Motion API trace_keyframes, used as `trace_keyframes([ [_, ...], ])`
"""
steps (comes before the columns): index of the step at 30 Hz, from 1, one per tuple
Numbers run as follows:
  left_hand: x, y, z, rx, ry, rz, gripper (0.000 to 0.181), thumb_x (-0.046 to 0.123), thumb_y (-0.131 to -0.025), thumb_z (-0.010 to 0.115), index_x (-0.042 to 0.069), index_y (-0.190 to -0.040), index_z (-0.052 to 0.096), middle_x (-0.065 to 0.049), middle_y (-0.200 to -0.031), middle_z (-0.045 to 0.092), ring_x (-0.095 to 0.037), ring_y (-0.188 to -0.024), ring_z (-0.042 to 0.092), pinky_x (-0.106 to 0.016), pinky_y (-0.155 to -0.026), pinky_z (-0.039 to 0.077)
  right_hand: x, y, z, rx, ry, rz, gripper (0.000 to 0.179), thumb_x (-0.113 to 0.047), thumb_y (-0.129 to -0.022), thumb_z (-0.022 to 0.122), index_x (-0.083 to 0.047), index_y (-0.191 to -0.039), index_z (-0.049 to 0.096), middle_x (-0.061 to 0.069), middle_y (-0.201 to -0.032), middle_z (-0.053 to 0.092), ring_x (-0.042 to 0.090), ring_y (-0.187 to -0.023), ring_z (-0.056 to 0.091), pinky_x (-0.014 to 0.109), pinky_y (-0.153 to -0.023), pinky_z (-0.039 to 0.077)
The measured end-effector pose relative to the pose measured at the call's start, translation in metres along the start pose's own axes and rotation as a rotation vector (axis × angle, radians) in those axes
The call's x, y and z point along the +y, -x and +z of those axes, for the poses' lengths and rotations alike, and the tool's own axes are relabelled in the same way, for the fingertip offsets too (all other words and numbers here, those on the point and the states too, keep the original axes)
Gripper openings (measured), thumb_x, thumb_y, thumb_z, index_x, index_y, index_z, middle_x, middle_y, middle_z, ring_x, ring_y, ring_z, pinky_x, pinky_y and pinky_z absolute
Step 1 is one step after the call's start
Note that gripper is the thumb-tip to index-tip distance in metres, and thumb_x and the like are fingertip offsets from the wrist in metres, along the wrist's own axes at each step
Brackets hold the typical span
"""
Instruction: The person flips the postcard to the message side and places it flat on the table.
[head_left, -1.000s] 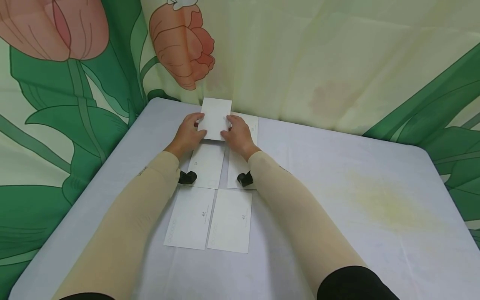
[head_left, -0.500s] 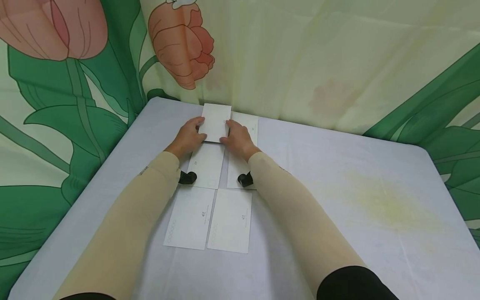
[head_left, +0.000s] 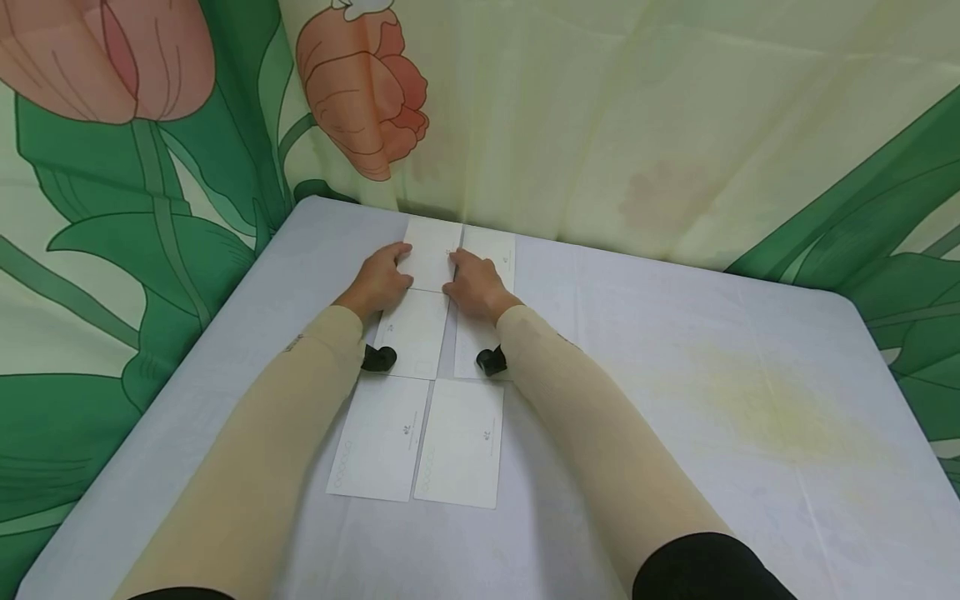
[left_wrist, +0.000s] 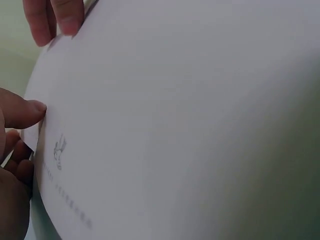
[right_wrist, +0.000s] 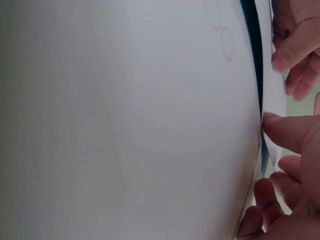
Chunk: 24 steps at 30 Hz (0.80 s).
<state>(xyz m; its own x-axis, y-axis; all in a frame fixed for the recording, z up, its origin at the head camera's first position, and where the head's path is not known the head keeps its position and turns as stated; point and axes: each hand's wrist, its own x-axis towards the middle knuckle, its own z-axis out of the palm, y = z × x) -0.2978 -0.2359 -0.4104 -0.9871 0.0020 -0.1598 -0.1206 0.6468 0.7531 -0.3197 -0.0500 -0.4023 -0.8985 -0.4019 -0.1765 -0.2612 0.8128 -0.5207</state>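
Observation:
In the head view, both hands are at the far end of the table, holding a white postcard point(head_left: 430, 254) by its sides. My left hand point(head_left: 377, 279) pinches the left edge with thumb and fingers. Opposite it, my right hand point(head_left: 478, 285) grips the right edge. The postcard lies flat or nearly so, its near edge against another postcard point(head_left: 415, 333) with a small printed mark. Close up in the left wrist view, a postcard surface point(left_wrist: 150, 100) fills most of the picture. The right wrist view shows a thumb point(right_wrist: 285, 131) on a card edge.
Beside the held one lies a postcard point(head_left: 492, 250), partly covered by the right hand. Nearer, two more postcards, left point(head_left: 375, 437) and right point(head_left: 459, 442), lie side by side. A white cloth covers the table point(head_left: 637, 375); a flowered curtain point(head_left: 600, 125) hangs behind.
Both hands have lowered the postcard and drawn it slightly nearer, from tilted above the table down to the level of the other cards. The other postcards stay put.

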Motion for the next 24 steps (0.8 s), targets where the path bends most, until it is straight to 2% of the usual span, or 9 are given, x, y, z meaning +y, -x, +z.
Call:
trace_keyframes([
  [9, -0.0014, -0.003, -0.0002, -0.026, 0.028, -0.056, 0.061, 0.008, -0.098, 0.06, 0.008, -0.155, 0.036, -0.015, -0.159, 0.034, -0.029, -0.145, 0.03, -0.042, -0.116, 0.028, 0.0038, 0.0017, -0.0018, -0.052, 0.003, 0.01, 0.06, -0.025, -0.101, 0.058, -0.01, -0.155, 0.036, 0.006, -0.16, 0.035, 0.031, -0.147, 0.027, 0.04, -0.118, 0.023],
  [24, -0.0003, -0.004, 0.0013, -0.037, 0.01, -0.09, 0.061, 0.009, -0.099, 0.06, 0.009, -0.155, 0.036, -0.014, -0.158, 0.035, -0.029, -0.145, 0.031, -0.043, -0.116, 0.027, 0.0077, 0.0025, -0.0048, -0.084, 0.012, 0.004, 0.061, -0.028, -0.102, 0.058, -0.011, -0.155, 0.034, 0.009, -0.158, 0.037, 0.029, -0.146, 0.031, 0.039, -0.118, 0.025],
])
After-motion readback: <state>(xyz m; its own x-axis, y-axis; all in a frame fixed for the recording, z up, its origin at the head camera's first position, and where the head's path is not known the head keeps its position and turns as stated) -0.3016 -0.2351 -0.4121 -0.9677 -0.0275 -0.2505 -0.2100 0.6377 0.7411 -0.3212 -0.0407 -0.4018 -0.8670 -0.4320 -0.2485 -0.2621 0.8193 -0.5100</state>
